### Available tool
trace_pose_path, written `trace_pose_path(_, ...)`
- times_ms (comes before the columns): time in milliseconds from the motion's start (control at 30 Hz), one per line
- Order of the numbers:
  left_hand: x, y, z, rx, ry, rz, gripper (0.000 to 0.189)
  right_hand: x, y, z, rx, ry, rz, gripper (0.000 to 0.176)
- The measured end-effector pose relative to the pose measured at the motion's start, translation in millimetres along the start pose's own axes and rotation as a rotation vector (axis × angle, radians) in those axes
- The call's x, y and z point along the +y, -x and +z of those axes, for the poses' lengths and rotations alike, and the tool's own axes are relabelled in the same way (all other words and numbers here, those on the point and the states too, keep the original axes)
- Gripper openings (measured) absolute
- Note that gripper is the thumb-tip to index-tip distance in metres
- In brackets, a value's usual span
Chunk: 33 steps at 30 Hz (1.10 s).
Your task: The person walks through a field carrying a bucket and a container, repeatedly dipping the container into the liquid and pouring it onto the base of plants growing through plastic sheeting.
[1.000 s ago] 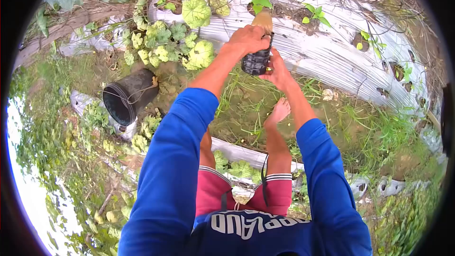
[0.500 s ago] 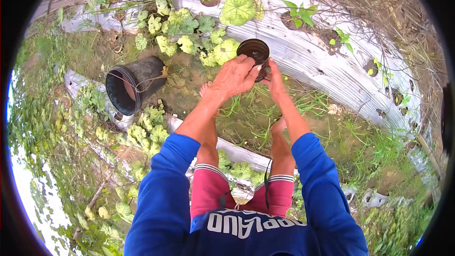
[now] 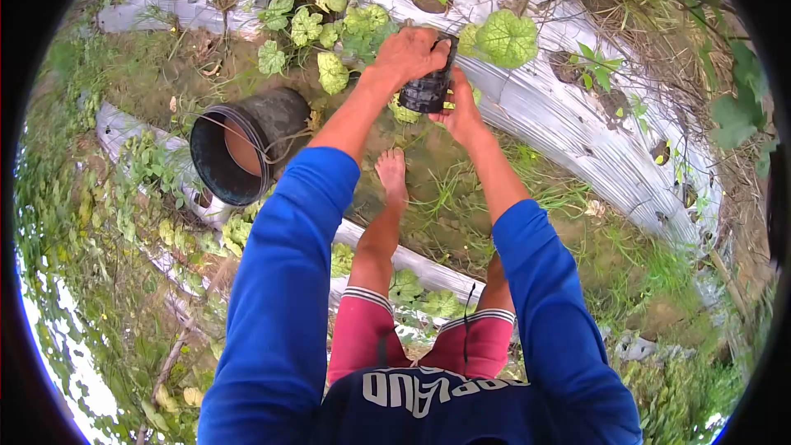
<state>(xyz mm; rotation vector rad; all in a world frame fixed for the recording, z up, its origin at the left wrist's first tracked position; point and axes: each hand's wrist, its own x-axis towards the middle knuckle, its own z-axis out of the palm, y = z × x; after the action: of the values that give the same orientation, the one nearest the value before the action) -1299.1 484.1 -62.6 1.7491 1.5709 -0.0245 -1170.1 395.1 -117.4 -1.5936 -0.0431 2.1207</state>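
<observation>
Between my two hands is a small dark ribbed can [image 3: 423, 96], its closed-looking ribbed side facing me and its opening turned out of sight. My left hand [image 3: 409, 56] is closed over its upper left part, with the thumb along the rim. From the lower right, my right hand [image 3: 461, 113] grips the can's side, fingers partly hidden behind it. Both hands are above the edge of the silver plastic mulch [image 3: 527, 99], close to some yellow-green leaves [image 3: 504, 38].
A black bucket [image 3: 284, 119] with a wire handle lies tilted to the left, something brownish inside. Small seedlings [image 3: 599, 66] grow from holes in the plastic. My bare foot [image 3: 391, 169] stands on the muddy furrow. Vines and weeds [image 3: 99, 239] cover the left side.
The can has been tipped over, so its dark open mouth no longer faces me. Both hands have moved slightly up and left with it, and one foot has come into fuller view.
</observation>
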Motion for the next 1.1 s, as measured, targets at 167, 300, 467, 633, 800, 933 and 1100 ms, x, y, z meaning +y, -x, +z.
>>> trace_pose_path(167, -28, -37, -13, -0.016, -0.059, 0.045, 0.046, -9, -19, 30, 0.069, -0.031, 0.02, 0.065)
trace_pose_path(300, -39, -39, -30, -0.099, -0.048, 0.046, 0.047, -6, -22, 45, 0.062, -0.071, 0.03, 0.074)
trace_pose_path(467, -47, -3, -55, 0.015, -0.001, 0.193, 0.041, 1, -12, 67, 0.122, -0.143, -0.016, 0.087)
trace_pose_path(633, -52, 74, -80, 0.215, 0.107, 0.284, 0.026, 13, 26, 83, 0.027, -0.28, -0.181, 0.077)
trace_pose_path(800, -72, 166, -97, 0.132, 0.206, 0.137, 0.023, 41, 59, 104, 0.087, -0.236, -0.291, 0.066)
trace_pose_path(933, -91, 241, -99, 0.278, 0.267, 0.023, 0.018, 70, 90, 138, -0.012, -0.021, -0.198, 0.06)
trace_pose_path(1100, -115, 346, -103, 0.355, 0.313, -0.203, 0.015, 109, 106, 170, -0.202, 0.195, 0.108, 0.062)
